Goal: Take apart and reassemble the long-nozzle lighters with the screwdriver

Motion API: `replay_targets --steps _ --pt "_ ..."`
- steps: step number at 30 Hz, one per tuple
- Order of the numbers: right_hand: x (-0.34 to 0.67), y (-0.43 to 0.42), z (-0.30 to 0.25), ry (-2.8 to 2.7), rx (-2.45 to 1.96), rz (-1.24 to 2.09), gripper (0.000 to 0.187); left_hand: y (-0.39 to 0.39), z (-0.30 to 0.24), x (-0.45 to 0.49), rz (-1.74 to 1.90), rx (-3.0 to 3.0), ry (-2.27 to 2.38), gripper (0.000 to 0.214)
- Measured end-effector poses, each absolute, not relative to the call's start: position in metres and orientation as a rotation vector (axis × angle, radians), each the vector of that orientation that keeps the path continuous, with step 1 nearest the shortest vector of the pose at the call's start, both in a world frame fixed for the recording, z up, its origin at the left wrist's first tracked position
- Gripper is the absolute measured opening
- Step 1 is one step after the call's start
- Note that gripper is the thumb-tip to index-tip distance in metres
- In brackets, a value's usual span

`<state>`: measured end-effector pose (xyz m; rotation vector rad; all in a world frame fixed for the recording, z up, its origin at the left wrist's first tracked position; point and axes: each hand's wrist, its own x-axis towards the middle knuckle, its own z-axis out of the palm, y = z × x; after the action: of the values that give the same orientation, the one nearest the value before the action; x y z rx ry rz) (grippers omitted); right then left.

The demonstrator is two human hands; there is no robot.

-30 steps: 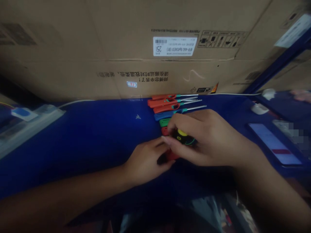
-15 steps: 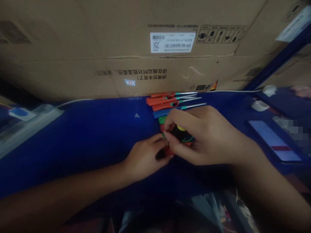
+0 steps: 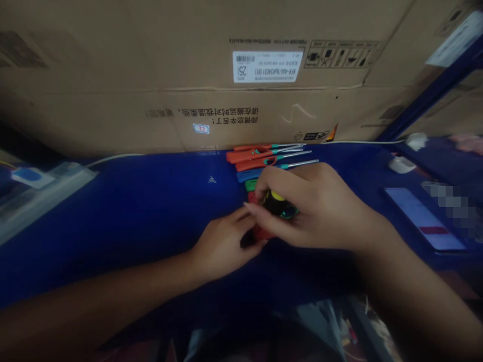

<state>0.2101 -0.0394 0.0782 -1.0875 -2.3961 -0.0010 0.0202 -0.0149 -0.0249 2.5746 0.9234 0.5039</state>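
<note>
A cardboard box (image 3: 113, 65) stands along the blue tabletop (image 3: 158, 201), where my right hand (image 3: 317, 206) and left hand (image 3: 226, 244) work near the lighters (image 3: 251, 165). My left pinches a red piece (image 3: 263, 232); my right grips a black-and-yellow object (image 3: 272, 203) beside it.

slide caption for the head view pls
Right hand grips a partly hidden black-and-yellow item, left hand a red-orange piece, beside long-nosed lighters on a blue tabletop.
</note>
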Motion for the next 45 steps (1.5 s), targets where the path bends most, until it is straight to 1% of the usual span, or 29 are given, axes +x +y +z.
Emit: replay_targets --steps 4,7,9,12,16,19,23,26,30,33,34,37,39,42,45 --pt "0.2094 -0.0395 0.0778 -2.418 -1.002 0.021 0.020 -0.0152 -0.0255 0.0201 0.465 2.596 0.897 0.024" --pt "0.2101 -0.0383 0.0778 -2.397 -1.010 -0.024 0.013 -0.0163 -0.0246 0.0200 0.461 2.588 0.901 0.027" --pt "0.2108 -0.0375 0.0785 -2.408 -1.003 0.008 0.013 -0.0170 -0.0241 0.0199 0.491 2.583 0.892 0.029" --pt "0.2118 -0.0373 0.0793 -2.419 -1.018 0.034 0.018 -0.0169 -0.0249 0.0193 0.508 2.570 0.902 0.024" --pt "0.2128 -0.0373 0.0780 -2.390 -1.036 -0.018 0.013 -0.0146 -0.0281 0.0187 0.574 2.524 0.878 0.018" --pt "0.2135 -0.0360 0.0765 -2.387 -1.024 0.032 0.021 -0.0127 -0.0293 0.0191 0.602 2.480 0.836 0.017" --pt "0.2139 -0.0350 0.0771 -2.380 -1.019 0.027 0.014 -0.0125 -0.0299 0.0196 0.612 2.470 0.809 0.014" --pt "0.2133 -0.0374 0.0800 -2.412 -1.023 0.088 0.022 -0.0132 -0.0298 0.0191 0.618 2.477 0.798 0.015" --pt "0.2110 -0.0403 0.0819 -2.424 -1.074 0.075 0.017 -0.0133 -0.0286 0.0192 0.606 2.480 0.813 0.016" --pt "0.2093 -0.0391 0.0796 -2.434 -1.051 0.042 0.023 -0.0132 -0.0280 0.0201 0.563 2.474 0.826 0.017" --pt "0.2090 -0.0382 0.0785 -2.430 -1.060 0.013 0.022 -0.0133 -0.0281 0.0203 0.551 2.468 0.821 0.018" --pt "0.2097 -0.0362 0.0764 -2.387 -1.098 -0.089 0.014 -0.0137 -0.0291 0.0201 0.542 2.455 0.822 0.018" --pt "0.2111 -0.0364 0.0774 -2.394 -1.083 -0.055 0.013 -0.0139 -0.0299 0.0195 0.565 2.466 0.833 0.017" --pt "0.2131 -0.0384 0.0809 -2.407 -1.097 0.059 0.021 -0.0135 -0.0306 0.0191 0.594 2.488 0.813 0.016" --pt "0.2141 -0.0405 0.0833 -2.386 -1.123 0.057 0.015 -0.0128 -0.0302 0.0195 0.600 2.468 0.798 0.015"
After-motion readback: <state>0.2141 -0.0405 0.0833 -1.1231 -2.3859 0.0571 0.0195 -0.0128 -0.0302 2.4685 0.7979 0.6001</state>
